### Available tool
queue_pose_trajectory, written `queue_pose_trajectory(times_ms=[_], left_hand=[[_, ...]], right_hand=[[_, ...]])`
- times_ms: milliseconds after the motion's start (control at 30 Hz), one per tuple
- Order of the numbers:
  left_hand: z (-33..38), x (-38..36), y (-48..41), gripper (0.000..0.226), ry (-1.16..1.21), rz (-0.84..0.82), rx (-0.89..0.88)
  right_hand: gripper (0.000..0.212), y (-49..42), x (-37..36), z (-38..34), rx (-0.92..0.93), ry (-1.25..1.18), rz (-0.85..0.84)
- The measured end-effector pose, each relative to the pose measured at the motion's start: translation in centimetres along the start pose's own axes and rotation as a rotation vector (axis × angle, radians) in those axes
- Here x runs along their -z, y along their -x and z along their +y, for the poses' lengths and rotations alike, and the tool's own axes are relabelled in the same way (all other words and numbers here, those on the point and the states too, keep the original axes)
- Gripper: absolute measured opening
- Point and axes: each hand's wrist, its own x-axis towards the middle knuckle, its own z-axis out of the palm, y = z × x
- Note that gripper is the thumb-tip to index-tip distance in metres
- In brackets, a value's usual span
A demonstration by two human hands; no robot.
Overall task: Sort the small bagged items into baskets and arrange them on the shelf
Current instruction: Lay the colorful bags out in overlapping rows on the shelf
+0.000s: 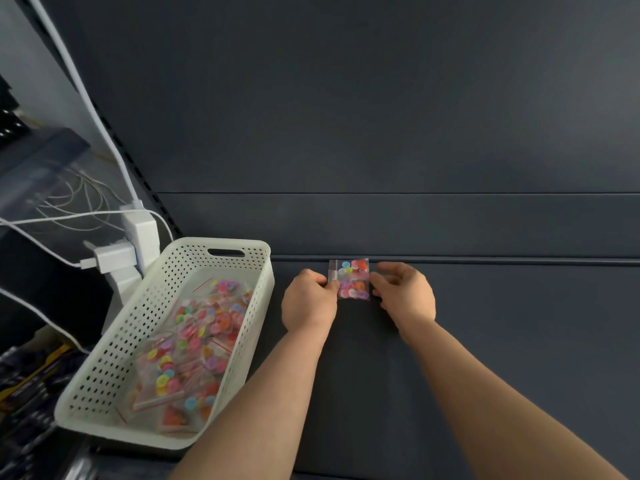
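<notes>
Bagged buttons: one small clear bag [350, 279] of bright round buttons lies flat on the dark shelf [485, 341], near its back edge. The left hand [309, 301] pinches the bag's left edge between thumb and fingers; the right hand [405, 294], fingers loosely curled, touches its right edge. To the left sits a white perforated plastic basket [242, 327], rectangular with a slot handle, already holding many similar glossy zip bags. Sorting appears well advanced; this bag remains outside the basket, whose final placement seems still pending.
</notes>
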Motion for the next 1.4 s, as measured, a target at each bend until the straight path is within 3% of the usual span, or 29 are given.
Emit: queue_pose_trajectory(times_ms=[167, 267, 400, 533, 633, 800, 967, 1167, 1300, 1400], left_hand=[[0.5, 1.2, 1.0, 0.04, 0.082, -0.029, 0.008], [0.7, 3.2, 2.2, 0.024, 0.039, -0.06, -0.163], [-0.1, 9.1, 3.2, 0.009, -0.062, -0.03, -0.324], [-4.3, 15.1, 2.4, 0.008, -0.145, 0.079, -0.263], [-7.2, 17.6, 1.5, 0.009, -0.24, 0.04, -0.168], [-8.7, 17.1, 0.5, 0.019, -0.32, -0.049, -0.21], [-8.0, 14.9, -0.8, 0.035, -0.423, -0.052, -0.157], [-8.0, 15.7, -0.9, 0.01, -0.108, -0.005, -0.144], [-8.0, 16.4, -0.7, 0.015, 0.229, -0.027, -0.091], [-6.7, 16.5, 0.3, 0.023, 0.589, -0.08, -0.078]], right_hand=[[0.017, 1.2, 0.2, 0.5, 0.199, 0.241, -0.028], [0.018, 1.9, 0.0, -0.5, 0.258, 0.283, -0.003], [0.019, 4.3, -0.5, -2.8, 0.468, 0.438, -0.031], [0.021, 7.1, -2.5, -4.5, 0.628, 0.596, -0.082], [0.024, 8.9, -4.5, -5.8, 0.759, 0.595, -0.118], [0.034, 10.9, -6.7, -6.6, 0.878, 0.618, -0.208], [0.04, 11.5, -6.6, -6.3, 0.871, 0.657, -0.237], [0.036, 11.6, -5.9, -5.4, 0.767, 0.574, -0.236], [0.032, 11.7, -5.6, -5.2, 0.665, 0.471, -0.256], [0.028, 11.9, -5.1, -6.0, 0.476, 0.202, -0.321]])
